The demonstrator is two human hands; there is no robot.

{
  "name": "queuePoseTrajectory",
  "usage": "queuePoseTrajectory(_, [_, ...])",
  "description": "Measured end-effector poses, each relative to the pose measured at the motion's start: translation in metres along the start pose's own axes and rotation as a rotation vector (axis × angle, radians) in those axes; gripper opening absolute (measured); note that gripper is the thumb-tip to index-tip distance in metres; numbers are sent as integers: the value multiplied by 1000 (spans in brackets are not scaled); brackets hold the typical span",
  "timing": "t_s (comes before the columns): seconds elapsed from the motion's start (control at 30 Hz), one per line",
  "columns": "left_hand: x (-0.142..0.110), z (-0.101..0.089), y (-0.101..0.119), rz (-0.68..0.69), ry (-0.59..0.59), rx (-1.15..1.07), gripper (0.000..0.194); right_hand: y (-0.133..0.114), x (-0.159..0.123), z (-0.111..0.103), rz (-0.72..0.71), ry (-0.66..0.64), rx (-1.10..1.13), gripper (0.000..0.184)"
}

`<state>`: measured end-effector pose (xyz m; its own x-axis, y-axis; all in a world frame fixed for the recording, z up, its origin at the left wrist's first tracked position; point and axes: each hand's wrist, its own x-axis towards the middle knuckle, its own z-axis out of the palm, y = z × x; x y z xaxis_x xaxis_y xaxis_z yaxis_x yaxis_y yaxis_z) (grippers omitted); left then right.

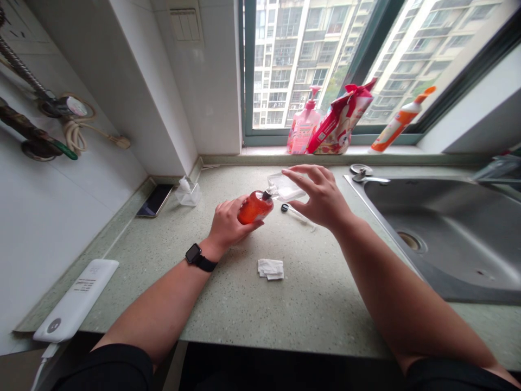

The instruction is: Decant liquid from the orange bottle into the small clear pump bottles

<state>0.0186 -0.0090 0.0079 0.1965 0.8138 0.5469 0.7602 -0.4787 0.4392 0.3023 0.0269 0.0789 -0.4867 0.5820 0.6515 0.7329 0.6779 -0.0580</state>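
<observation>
My left hand (233,220) is wrapped round an orange-red bottle (256,207) with a black neck, tilted to the right. Its neck meets the mouth of a clear bottle (285,187), which leans the other way. Thumb and fingers of my right hand (319,195) grip that clear bottle by its far part. On the counter just below the bottles lies a pump top (285,208) with a black collar and a clear tube. Nearer to me rests a folded white tissue (271,269). Whether liquid is flowing between the bottles is too small to tell.
A small clear container (188,194), a phone (155,200) and a white power bank (77,298) are along the left. A steel sink (448,233) is on the right. The windowsill holds a pink pump bottle (304,129), a red bag (341,122) and an orange-white bottle (399,124).
</observation>
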Motion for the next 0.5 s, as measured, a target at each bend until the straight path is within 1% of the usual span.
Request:
queuePoseTrajectory(0.2, [0, 1, -1, 0, 1, -3, 80, -1, 1, 0, 7, -8, 3, 88])
queuePoseTrajectory(0.37, [-1, 1, -1, 1, -1, -5, 81, -1, 1, -1, -3, 4, 0, 84])
queuePoseTrajectory(0.5, [0, 1, -1, -4, -4, -10, 81, -1, 1, -1, 6, -11, -2, 86])
